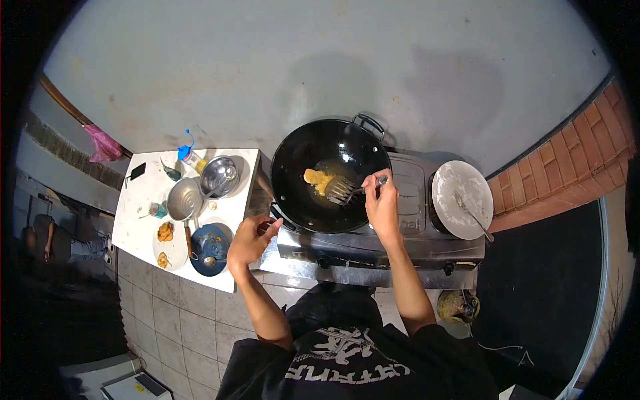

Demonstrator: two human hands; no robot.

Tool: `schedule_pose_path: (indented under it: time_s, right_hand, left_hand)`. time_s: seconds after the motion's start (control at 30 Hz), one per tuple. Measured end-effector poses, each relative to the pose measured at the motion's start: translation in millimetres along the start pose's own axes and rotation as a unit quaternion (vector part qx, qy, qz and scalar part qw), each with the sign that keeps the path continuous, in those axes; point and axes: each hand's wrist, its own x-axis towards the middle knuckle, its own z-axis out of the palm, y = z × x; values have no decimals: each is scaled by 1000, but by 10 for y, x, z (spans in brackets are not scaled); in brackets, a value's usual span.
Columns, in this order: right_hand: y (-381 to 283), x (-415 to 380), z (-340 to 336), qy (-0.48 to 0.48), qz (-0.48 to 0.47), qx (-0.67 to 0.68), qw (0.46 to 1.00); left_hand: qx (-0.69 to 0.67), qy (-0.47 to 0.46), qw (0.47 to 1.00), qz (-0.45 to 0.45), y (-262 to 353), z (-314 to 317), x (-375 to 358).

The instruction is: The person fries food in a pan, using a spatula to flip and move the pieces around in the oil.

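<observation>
**Golden, craggy fried lump (317,179) beside a slotted metal spatula (339,191) in a deep black wok (303,143)**

The white, smooth-topped counter (137,205) stands at 9 o'clock from the wok. Beneath the wok is a shiny, flat-topped metal stove (412,173). The wok, round and glossy, looks stiff and probably heavy; its black looped handles, at 1 o'clock and between 7 and 8, seem the places to hold it. At 3 o'clock sits a round white plate (445,212) with a patchy, powdery coating.

Of the two hands, the right hand (381,200), at 4 o'clock, is closed around the spatula's handle. The left hand (252,241), at 8 o'clock, has curled fingers near the lower loop; whether it grips anything, I cannot tell.

The spatula looks rigid and fairly light, best held well up its handle. The lump lies near the wok's middle, in shallow oil, at 10 o'clock from the slotted blade. It is likely light, slippery and easily broken, so support from underneath should suit it.
</observation>
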Motion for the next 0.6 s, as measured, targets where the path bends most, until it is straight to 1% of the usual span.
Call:
schedule_pose_path:
  time_s: [0.13, 0.2, 0.3, 0.4, 0.53, 0.6]
  right_hand:
    - [-61, -38, -98, -23, 32, 2, 999]
    - [-20, -43, -119, -6, -13, 4, 1000]
    - [70, -37, -84, 8, -15, 21, 1000]
    - [80, -32, -104, -7, -13, 35, 999]
    - [14, -39, -147, -25, -2, 10, 1000]
    - [-39, -54, -76, -15, -11, 7, 1000]
  left_hand:
    - [2, 2, 1000, -11, 40, 37, -7]
    - [20, 4, 1000, 15, 58, 51, -17]
    - [31, 12, 999, 11, 80, 54, -27]
    - [21, 4, 1000, 5, 79, 70, -29]
    - [11, 13, 1000, -2, 115, 87, -58]
    - [-5, 21, 1000, -5, 95, 97, -63]
